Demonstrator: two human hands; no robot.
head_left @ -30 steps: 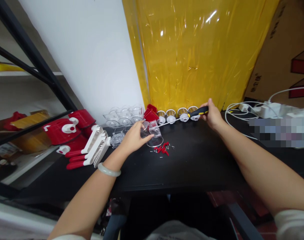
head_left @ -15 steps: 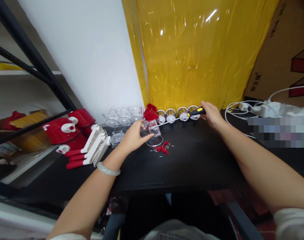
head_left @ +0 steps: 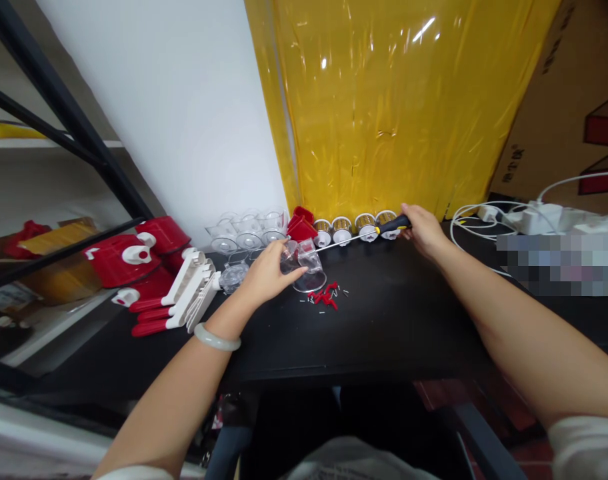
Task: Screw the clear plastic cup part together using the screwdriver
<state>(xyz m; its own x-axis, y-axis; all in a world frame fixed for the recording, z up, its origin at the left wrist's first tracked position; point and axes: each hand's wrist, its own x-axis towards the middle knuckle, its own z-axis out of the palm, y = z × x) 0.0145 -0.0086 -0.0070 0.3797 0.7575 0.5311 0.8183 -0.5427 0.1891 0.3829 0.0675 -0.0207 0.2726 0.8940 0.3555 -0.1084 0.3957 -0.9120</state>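
Observation:
My left hand [head_left: 271, 272] is closed around a clear plastic part [head_left: 310, 279] with a round rim, which touches the black table. In my right hand [head_left: 421, 228] is the black and yellow handle of a screwdriver [head_left: 394, 225]. Its long shaft runs left and its tip reaches into the clear part; the exact spot at the tip is too small to make out. Just in front of that part lie several small red plastic pieces [head_left: 327, 297] and loose screws [head_left: 345, 291].
Several grater drums [head_left: 341, 231] line the back, beside red hoppers [head_left: 301, 225]. Clear cups [head_left: 249, 230] stand behind my left hand. Red housings [head_left: 121, 259] and red-and-white handles [head_left: 187, 297] lie at left. White cables and adapters [head_left: 541, 219] are at right.
Almost nothing differs. The screwdriver's handle has turned slightly in my right hand, with less of its yellow patch showing; the left hand and clear part stay put.

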